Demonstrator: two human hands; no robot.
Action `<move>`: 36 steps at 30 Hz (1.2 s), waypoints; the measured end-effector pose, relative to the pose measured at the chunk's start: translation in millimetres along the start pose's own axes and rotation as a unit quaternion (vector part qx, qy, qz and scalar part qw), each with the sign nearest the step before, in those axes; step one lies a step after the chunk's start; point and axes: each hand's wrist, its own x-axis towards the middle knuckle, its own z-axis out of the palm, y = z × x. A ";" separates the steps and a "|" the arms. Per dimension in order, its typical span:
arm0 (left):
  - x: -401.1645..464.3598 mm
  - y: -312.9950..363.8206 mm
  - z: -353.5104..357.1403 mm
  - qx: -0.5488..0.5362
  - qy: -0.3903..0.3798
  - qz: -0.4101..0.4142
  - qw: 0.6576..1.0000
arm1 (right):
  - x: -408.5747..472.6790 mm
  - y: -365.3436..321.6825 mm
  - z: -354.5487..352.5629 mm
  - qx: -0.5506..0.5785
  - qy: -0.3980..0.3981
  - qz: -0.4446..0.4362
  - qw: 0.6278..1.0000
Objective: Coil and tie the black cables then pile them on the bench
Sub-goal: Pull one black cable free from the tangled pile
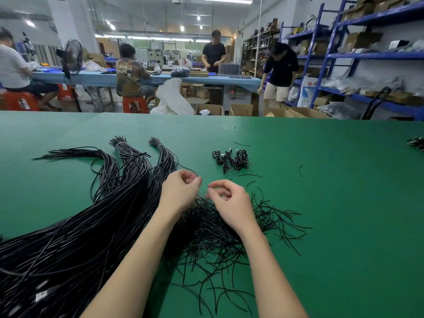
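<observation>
Hands [181, 187] [229, 200] pinch thin tie above black cables [75, 237]; nearby shirt reads "UNKN".

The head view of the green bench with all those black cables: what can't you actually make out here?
- Head view: whatever the left hand and right hand pinch; too thin, fingers cover it.
- Long cable bundles: their near ends are cut off by the left and bottom edges.
- Tied coils: count unclear, too small and overlapping.
- Dark heap: cut by the right edge.
- Loose ties: partly hidden under both forearms.
</observation>
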 end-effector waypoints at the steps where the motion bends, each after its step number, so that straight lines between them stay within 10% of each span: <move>1: -0.5 3.6 -0.7 -0.052 -0.004 -0.006 0.999 | -0.8 -3.8 1.2 0.023 -0.038 0.005 0.999; 7: -7.1 13.8 1.4 -0.148 -0.084 0.009 0.985 | -4.4 -18.1 12.0 0.099 -0.148 0.026 0.984; 15: -5.6 17.2 4.7 -0.043 0.047 0.125 0.990 | 3.6 -21.8 -0.2 0.302 0.033 0.096 0.948; 22: -8.5 8.2 3.8 0.080 -0.133 0.100 0.983 | 9.4 -19.3 -21.5 0.422 0.162 0.116 0.884; 27: -11.1 9.5 3.9 0.088 -0.151 0.113 0.978 | 10.9 -12.1 -37.9 0.154 0.216 0.117 0.957; 31: -13.3 14.3 3.8 0.095 -0.126 0.113 0.981 | 7.1 -12.0 -43.6 -0.114 0.304 -0.017 0.946; 36: -13.1 14.5 9.3 0.100 -0.092 0.160 0.978 | 9.9 -18.3 -44.8 -0.149 0.056 -0.139 0.977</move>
